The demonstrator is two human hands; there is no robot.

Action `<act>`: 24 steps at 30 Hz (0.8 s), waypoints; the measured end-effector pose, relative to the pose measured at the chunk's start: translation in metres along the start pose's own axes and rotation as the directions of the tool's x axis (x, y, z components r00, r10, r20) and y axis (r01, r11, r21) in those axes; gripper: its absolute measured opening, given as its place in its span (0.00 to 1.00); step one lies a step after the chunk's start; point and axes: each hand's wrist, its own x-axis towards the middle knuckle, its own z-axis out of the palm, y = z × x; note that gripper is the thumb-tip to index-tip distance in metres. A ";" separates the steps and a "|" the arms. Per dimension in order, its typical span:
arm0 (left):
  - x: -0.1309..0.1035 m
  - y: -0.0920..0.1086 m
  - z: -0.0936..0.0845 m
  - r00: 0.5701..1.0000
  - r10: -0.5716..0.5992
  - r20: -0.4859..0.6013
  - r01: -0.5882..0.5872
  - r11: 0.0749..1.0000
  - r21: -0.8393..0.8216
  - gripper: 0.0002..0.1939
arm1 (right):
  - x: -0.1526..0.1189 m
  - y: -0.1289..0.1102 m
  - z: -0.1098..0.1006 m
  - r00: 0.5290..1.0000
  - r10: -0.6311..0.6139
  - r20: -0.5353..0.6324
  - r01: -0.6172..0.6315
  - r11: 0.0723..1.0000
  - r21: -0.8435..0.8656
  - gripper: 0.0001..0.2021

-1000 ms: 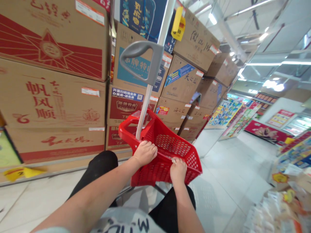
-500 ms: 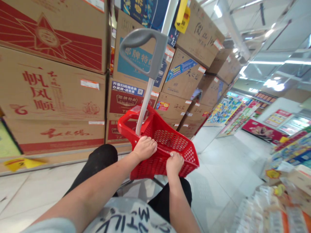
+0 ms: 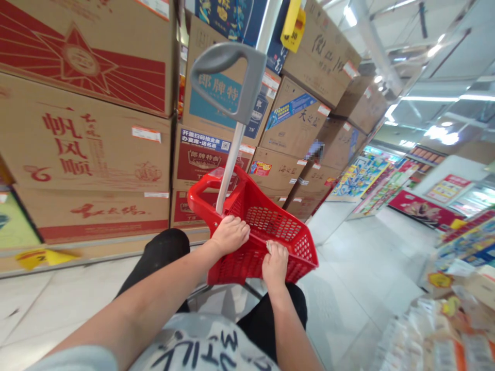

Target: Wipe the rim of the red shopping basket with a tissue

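A red plastic shopping basket (image 3: 276,219) with perforated sides stands tilted between my knees. It has a metal pole (image 3: 231,167) topped by a grey loop handle (image 3: 247,85). My left hand (image 3: 231,233) is closed over the basket's near rim, close to the foot of the pole. Further right along that rim, my right hand (image 3: 276,262) is closed, its fingertips pressed on the edge. A small pale crumpled scrap (image 3: 269,246) pokes out at its fingers; its kind is too small to tell. The inside of the basket is partly hidden.
Stacked cardboard cartons (image 3: 85,149) form a wall in front and to the left. A yellow price tag (image 3: 294,31) hangs above. White floor tiles (image 3: 348,273) run down the aisle on the right, beside packaged goods (image 3: 444,324) at the lower right.
My right hand has slid slightly left along the rim, with the pale scrap showing more at its fingers. My left hand keeps its grip, and the basket stays in place.
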 end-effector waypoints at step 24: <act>0.013 0.006 -0.010 0.998 -0.055 0.032 0.061 0.973 -0.224 0.14 | 0.013 -0.025 0.007 0.987 -0.130 0.091 0.115 0.982 0.152 0.22</act>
